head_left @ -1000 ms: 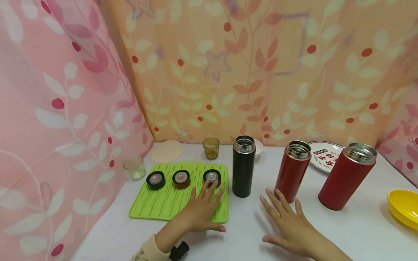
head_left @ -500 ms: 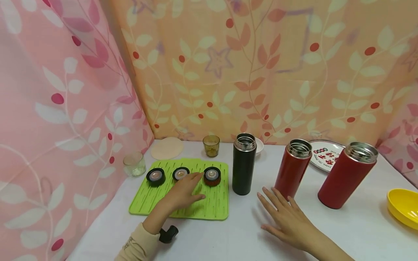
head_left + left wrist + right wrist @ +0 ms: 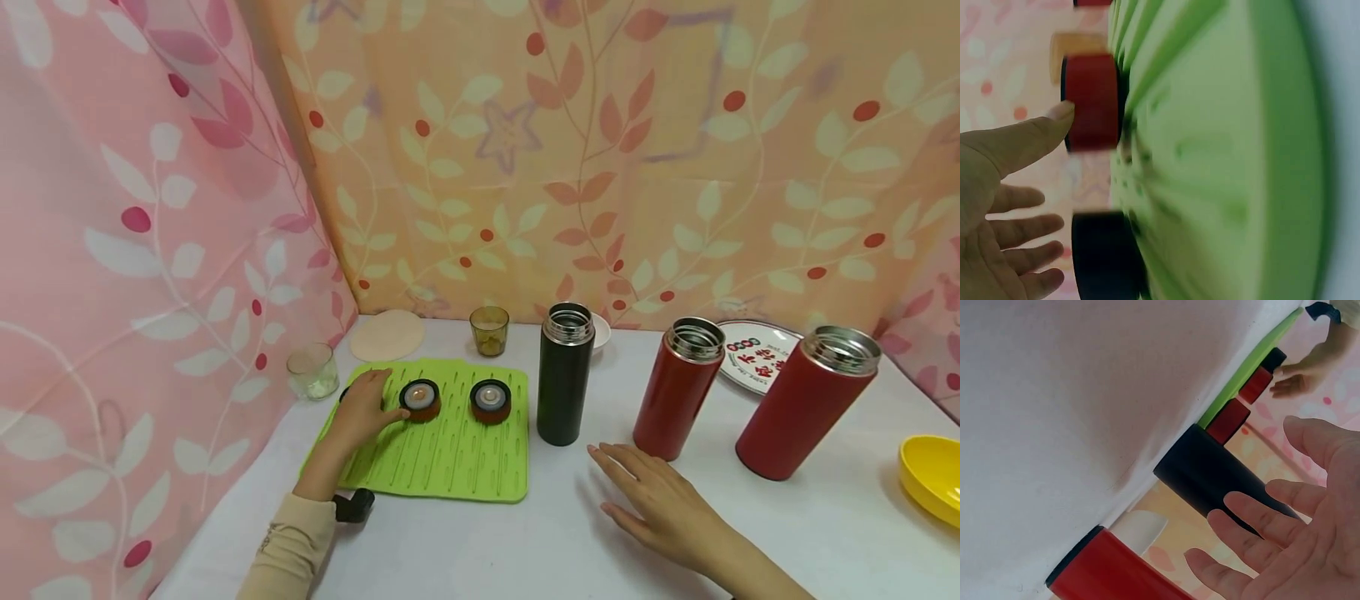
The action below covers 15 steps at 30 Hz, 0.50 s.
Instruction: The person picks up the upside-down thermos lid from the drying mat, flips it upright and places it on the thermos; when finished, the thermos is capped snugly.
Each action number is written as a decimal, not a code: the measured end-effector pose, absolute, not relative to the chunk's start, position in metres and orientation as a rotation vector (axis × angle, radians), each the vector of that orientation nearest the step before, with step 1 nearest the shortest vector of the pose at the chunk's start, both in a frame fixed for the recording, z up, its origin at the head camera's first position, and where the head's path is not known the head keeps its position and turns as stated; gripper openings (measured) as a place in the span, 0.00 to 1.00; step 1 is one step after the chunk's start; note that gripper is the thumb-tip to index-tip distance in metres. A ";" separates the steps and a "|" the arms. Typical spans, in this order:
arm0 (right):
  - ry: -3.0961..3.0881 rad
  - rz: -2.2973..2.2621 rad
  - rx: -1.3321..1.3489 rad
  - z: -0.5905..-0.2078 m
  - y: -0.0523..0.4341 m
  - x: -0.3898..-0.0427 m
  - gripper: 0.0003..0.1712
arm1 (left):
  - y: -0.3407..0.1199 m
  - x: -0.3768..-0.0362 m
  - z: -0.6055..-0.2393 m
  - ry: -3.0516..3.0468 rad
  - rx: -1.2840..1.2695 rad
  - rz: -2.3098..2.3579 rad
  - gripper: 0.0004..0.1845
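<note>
Left hand (image 3: 365, 406) lay over the black lid (image 3: 1100, 256) at the mat's (image 3: 457, 458) far-left corner, fingers loosely spread above it, not yet closed round it; thumb tip touched the middle lid (image 3: 420, 398). In the head view the black lid was almost fully hidden under the hand. Third lid (image 3: 491, 400) sat near the mat's far-right corner, apart from the hand. The green mat lay on the left part of the desk (image 3: 540, 533).

Right hand (image 3: 660, 508) rested flat on the desk, fingers straight and spread, holding nothing, just in front of the near red flask (image 3: 677, 387) and right of the black flask (image 3: 563, 374). Second red flask (image 3: 804, 403) stood further right. All three flasks were upright, uncapped.

Clear glass (image 3: 312, 370) stood at the desk's left edge; amber glass (image 3: 489, 331) and a round coaster (image 3: 387, 335) at the back edge; plate (image 3: 753, 357) behind the red flasks; yellow bowl (image 3: 932, 477) at the right edge.
</note>
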State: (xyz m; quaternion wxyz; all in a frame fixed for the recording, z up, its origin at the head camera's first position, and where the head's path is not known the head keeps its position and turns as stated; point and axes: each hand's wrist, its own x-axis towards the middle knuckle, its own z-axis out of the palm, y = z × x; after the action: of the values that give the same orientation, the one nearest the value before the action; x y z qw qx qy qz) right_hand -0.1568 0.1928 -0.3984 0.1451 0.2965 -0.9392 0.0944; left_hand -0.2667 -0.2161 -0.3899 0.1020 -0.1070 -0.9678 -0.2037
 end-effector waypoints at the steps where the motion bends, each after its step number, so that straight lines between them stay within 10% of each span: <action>1: -2.707 0.273 0.857 -0.398 0.193 -0.157 0.42 | -0.221 -0.268 -0.390 -2.866 -0.290 -0.606 0.43; 15: -2.634 0.303 0.888 -0.399 0.195 -0.158 0.38 | -0.257 -0.275 -0.400 -2.952 -0.124 -0.703 0.40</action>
State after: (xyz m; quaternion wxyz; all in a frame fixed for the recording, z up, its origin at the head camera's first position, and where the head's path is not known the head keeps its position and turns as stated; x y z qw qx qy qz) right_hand -0.1577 0.1947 -0.3993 0.1718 0.3128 -0.9280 0.1067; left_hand -0.2755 -0.2567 -0.4002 0.0522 -0.0409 -0.9707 -0.2311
